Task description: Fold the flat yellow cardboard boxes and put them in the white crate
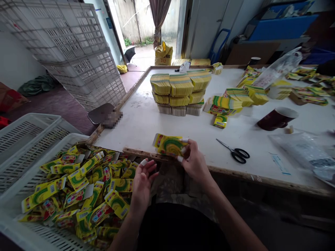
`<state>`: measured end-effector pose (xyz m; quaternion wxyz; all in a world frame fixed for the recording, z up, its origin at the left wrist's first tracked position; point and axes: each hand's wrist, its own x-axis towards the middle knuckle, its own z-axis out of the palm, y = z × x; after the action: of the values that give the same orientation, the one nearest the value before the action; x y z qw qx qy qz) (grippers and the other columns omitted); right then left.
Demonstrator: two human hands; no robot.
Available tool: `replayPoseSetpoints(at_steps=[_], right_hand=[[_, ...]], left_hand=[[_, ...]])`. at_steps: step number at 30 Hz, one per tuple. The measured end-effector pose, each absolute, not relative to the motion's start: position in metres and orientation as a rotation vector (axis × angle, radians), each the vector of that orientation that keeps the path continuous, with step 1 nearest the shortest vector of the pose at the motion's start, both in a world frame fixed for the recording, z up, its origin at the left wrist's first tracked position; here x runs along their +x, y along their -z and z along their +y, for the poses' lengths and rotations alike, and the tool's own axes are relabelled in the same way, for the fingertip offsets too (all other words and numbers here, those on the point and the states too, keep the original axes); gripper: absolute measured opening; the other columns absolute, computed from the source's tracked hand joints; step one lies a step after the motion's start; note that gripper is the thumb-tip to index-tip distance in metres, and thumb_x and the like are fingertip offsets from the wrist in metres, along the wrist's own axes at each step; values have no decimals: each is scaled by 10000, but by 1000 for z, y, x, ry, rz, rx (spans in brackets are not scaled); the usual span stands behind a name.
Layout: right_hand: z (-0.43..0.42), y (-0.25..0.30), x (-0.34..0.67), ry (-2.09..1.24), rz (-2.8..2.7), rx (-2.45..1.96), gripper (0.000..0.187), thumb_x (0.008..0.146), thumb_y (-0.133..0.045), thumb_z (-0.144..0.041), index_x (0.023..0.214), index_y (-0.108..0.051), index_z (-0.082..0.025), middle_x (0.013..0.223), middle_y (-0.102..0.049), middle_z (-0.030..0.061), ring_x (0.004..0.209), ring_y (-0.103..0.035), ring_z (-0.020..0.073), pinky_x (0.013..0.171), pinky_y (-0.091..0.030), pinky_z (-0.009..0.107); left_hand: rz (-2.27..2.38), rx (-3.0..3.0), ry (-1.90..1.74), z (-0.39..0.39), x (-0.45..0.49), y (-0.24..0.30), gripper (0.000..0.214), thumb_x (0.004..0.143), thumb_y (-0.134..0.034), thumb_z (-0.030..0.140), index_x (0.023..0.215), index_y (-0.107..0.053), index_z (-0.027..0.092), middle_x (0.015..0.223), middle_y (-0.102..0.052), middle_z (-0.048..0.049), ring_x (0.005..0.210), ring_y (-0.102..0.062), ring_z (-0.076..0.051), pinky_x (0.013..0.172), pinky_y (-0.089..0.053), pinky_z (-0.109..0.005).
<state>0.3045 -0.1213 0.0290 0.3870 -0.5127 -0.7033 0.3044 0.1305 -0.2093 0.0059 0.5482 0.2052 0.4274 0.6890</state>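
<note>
My right hand (195,165): clamped on one blurred carton (169,144). Left hand (143,179): spread, empty. Seemingly done: heap (78,181) in crate (9,216); pending: stacks (180,85).

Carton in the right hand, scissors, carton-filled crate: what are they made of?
Carton: probably thin printed card, slight sheen; flat faces, pale end flap.
Scissors: thin grey blades, likely metal; smooth black handles, perhaps plastic.
Crate: apparently moulded plastic, semi-matte; pale, slotted walls.

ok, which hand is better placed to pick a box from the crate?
Left, I'd say: the left hand looks open and empty, close to the crate. The right hand is farther off, holding a yellow box.
</note>
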Motion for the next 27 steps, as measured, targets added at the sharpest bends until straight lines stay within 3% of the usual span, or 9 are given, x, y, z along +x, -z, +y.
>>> replayPoseSetpoints(at_steps=[3, 6, 10, 13, 16, 19, 21, 25, 27], right_hand=[[-154, -34, 282, -1215, -1703, -1042, 570, 741, -599, -119, 1246, -362, -238, 853, -522, -10, 656, -520, 128, 621, -455, 258], [-184, -33, 262, -1613, -1528, -845, 658, 735, -657, -154, 1303, -341, -258, 871, -518, -19, 705, -518, 122, 634, -447, 242], [-197, -32, 252, -1697, -1512, -843, 697, 675, -749, -201, 1285, -414, -248, 819, -495, -40, 706, -467, 118, 607, -401, 220], [-190, -30, 256, -1673, -1430, -911, 578, 672, -758, -239, 1191, -504, -235, 753, -480, -54, 652, -459, 110, 561, -388, 207], [-179, -27, 266, -1666, -1316, -875, 368, 722, -715, -292, 1059, -591, -210, 783, -572, -20, 731, -557, 146, 661, -459, 252], [-171, -24, 278, -1527, -1398, -891, 167, 781, -655, -267, 933, -663, -200, 839, -658, 22, 783, -611, 175, 708, -485, 281], [-168, -22, 287, -1316, -1546, -919, 110, 807, -616, -207, 894, -684, -202, 822, -671, 29, 745, -613, 167, 671, -486, 270], [-164, -26, 300, -729, -1995, -880, 268, 859, -495, -80, 917, -704, -237, 841, -683, 39, 794, -577, 179, 746, -470, 322], [-166, -30, 300, -534, -2184, -817, 266, 877, -511, -94, 926, -703, -271, 807, -684, 17, 821, -559, 183, 880, -427, 387]], left_hand=[[875, 536, -1766, -206, 146, -16, 596, 682, -695, 567, 1165, -580, 236, 1230, -585, -94, 1171, -516, -261, 962, -451, -391], [799, 393, -1859, -200, 154, -26, 452, 741, -618, 597, 999, -634, 226, 967, -643, -44, 951, -605, -203, 863, -499, -322], [806, 286, -1964, -197, 151, -28, 434, 713, -633, 625, 798, -618, 199, 715, -546, 34, 673, -560, -102, 696, -502, -207], [934, 357, -1880, -202, 150, -17, 487, 676, -648, 650, 875, -630, 206, 833, -616, 8, 764, -599, -129, 740, -503, -229], [1051, 511, -1749, -209, 149, -5, 389, 727, -692, 511, 979, -638, 220, 954, -676, -18, 849, -628, -159, 771, -498, -249], [1162, 580, -1682, -212, 140, 0, 189, 760, -716, 317, 901, -677, 197, 827, -712, -4, 738, -641, -137, 716, -496, -225], [1201, 651, -1611, -212, 127, -4, 194, 777, -696, 337, 895, -693, 183, 826, -725, -24, 765, -657, -162, 741, -502, -250], [1125, 926, -1521, -211, 92, -24, 695, 717, -578, 676, 1201, -592, 178, 1184, -650, -137, 1093, -589, -298, 915, -464, -373], [1166, 1160, -1341, -212, 83, -33, 887, 618, -665, 685, 1322, -486, 176, 1321, -552, -162, 1188, -520, -337, 989, -410, -409]])
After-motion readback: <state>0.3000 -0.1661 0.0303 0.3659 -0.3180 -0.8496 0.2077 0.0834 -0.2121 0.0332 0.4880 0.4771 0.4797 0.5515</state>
